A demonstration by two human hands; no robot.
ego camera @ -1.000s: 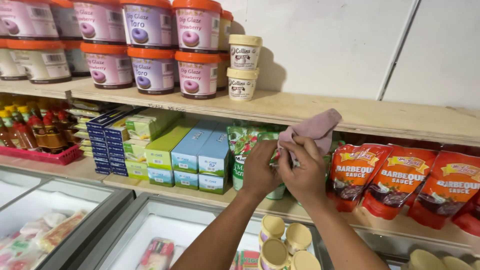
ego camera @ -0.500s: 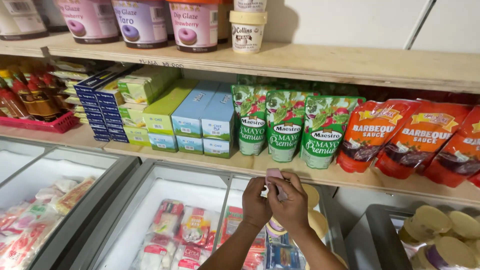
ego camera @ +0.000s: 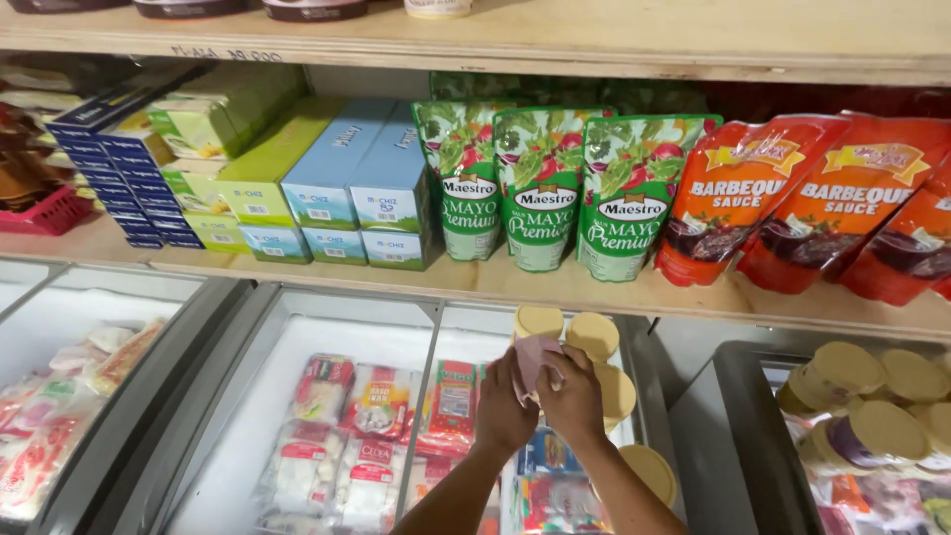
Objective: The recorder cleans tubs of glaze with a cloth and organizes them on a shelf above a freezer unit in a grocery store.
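Observation:
Both my hands are together over the chest freezer, below the wooden shelf. My left hand and my right hand both grip a small pink cloth bunched between them. Right behind the hands, several round tubs with tan lids stand on the freezer's glass top. On the shelf above stand three green mayonnaise pouches, with red barbecue sauce pouches to their right.
Stacked blue and green cartons fill the left of the shelf, beside a red basket. The freezer holds packed frozen foods under sliding glass. More tan-lidded tubs sit at the right.
My hands came down from the green pouches on the shelf to just above the freezer, still holding the pink cloth. The view has tilted downward, revealing more of the freezer.

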